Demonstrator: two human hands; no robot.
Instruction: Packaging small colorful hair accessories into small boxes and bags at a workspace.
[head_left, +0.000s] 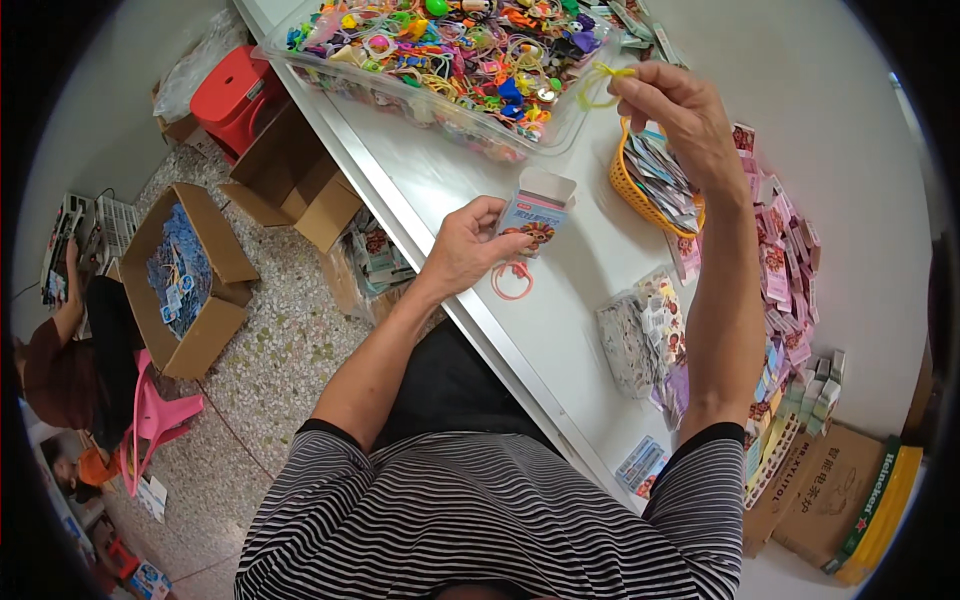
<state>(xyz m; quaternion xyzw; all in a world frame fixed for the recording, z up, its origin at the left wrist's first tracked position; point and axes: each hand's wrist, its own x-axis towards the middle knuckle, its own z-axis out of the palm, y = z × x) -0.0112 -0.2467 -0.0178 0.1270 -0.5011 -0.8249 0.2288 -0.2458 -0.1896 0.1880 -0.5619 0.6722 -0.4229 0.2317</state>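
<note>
My left hand [468, 243] holds a small open printed carton [537, 212] over the white table [440, 175]. A pink ring [512, 281] lies on the table just below that hand. My right hand [672, 105] is raised further away, pinching a thin yellow loop [600, 85] between its fingertips. The loop hangs next to a clear tray [440, 105] heaped with colourful small toys and rings. Just below my right hand stands a yellow basket [625, 180] holding small packets.
Flat printed cartons [785, 260] are stacked along the table's right side, with packets [640, 335] in the middle. Open cardboard boxes [190, 270] and a red stool [235, 90] stand on the speckled floor at left. Another person [70, 350] sits at far left.
</note>
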